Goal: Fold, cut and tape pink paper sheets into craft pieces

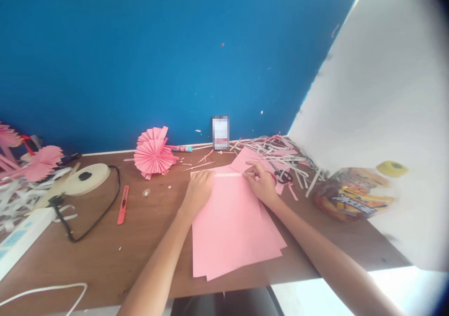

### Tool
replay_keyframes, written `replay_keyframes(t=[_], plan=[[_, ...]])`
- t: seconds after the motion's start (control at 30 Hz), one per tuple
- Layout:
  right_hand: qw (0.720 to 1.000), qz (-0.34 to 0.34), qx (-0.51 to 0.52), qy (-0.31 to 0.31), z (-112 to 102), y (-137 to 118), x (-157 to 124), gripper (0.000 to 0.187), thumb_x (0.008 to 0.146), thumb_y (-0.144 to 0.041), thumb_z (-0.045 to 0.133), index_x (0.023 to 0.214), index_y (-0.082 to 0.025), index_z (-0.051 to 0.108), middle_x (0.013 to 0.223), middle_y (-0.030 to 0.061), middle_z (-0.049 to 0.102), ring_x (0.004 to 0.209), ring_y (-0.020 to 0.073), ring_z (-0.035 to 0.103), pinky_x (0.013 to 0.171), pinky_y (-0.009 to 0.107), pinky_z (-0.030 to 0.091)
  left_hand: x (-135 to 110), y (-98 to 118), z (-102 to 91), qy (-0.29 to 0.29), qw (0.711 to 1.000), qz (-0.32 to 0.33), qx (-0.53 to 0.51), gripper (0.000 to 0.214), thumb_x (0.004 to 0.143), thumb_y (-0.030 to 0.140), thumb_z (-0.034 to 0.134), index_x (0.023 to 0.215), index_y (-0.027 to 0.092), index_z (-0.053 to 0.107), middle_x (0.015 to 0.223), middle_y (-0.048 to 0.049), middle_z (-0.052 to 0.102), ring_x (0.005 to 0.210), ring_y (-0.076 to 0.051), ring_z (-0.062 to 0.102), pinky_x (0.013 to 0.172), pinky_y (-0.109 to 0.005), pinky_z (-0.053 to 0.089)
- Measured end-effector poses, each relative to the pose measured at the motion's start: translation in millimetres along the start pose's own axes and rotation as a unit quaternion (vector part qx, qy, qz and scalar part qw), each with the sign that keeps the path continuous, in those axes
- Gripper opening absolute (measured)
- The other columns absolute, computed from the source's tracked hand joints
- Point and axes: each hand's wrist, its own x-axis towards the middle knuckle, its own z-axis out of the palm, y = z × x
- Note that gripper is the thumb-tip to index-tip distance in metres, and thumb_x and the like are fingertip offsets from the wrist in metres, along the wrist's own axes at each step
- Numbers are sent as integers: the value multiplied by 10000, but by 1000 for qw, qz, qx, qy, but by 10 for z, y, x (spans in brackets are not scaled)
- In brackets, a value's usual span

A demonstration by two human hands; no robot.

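Several pink paper sheets (235, 227) lie in a fanned stack at the front middle of the brown table. A narrow pale strip (228, 174) runs along the far edge of the top sheet. My left hand (201, 187) grips that edge at its left end, fingers closed and pressed together. At the right end, my right hand (261, 183) has its thumb and fingers pinched on the paper's edge. More pink paper (245, 159) lies just beyond the hands. Whether the strip is a fold or tape I cannot tell.
Black-handled scissors (283, 176) and paper scraps (270, 145) lie behind my right hand; a snack bag (354, 194) is further right. A phone (220, 132) leans on the blue wall. Leftward are a pink paper fan (154, 152), red cutter (123, 204), tape roll (96, 178) and power strip (24, 239).
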Motion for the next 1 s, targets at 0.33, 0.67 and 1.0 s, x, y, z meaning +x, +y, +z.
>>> replay_keyframes(t=[0.33,0.67,1.0], plan=[[998,1,30,-54,93,-60,-77,390,892,-337,514,1243,-173,471,845,20,639,715,88,545,692,202,404,14,218,208,-48,998,24,-34,218,964,216,288,897,178,492,914,-42,551,882,-190,480,747,-309,325],[998,21,52,-42,165,32,27,348,874,-352,525,1168,-166,509,821,18,640,725,104,573,704,207,422,211,275,176,-87,985,-59,-139,359,988,361,147,894,200,453,873,-7,588,816,-154,560,673,-267,330],[998,-1,62,-19,393,39,351,325,855,-249,441,1159,-158,511,825,9,575,755,100,539,690,205,409,529,195,277,-103,988,-104,-47,330,986,356,165,947,196,450,838,-38,634,773,-211,627,555,-257,232]])
